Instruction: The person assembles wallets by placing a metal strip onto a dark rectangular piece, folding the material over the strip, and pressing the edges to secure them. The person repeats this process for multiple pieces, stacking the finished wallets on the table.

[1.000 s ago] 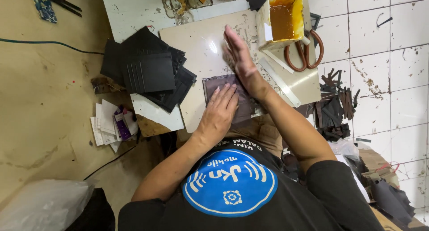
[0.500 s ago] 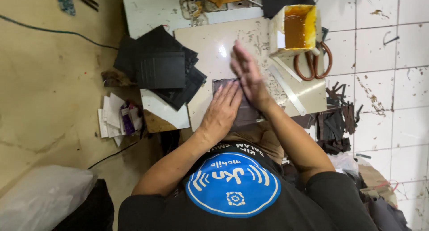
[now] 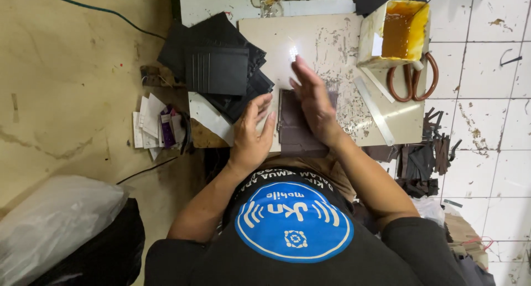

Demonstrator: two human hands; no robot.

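A dark brown leather piece (image 3: 295,132) lies flat on a beige work board (image 3: 332,43) in front of me. My left hand (image 3: 251,137) rests at the piece's left edge with its fingers spread, holding nothing. Over the upper right part of the piece is my right hand (image 3: 312,101), flat and turned partly on edge, its fingers straight and pointing away from me. It covers part of the leather, and I cannot tell whether it presses down or hovers.
A pile of black leather wallet parts (image 3: 218,70) sits left of the board. A yellow-stained glue box (image 3: 395,32), brown-handled scissors (image 3: 412,81) and a metal ruler (image 3: 375,112) are at the right. Dark leather scraps (image 3: 423,159) lie on the tiled floor, papers (image 3: 155,128) and a plastic bag (image 3: 50,225) at left.
My left hand has slid left off the middle of the leather piece to its edge. My right hand has drawn back from the board beyond onto the piece.
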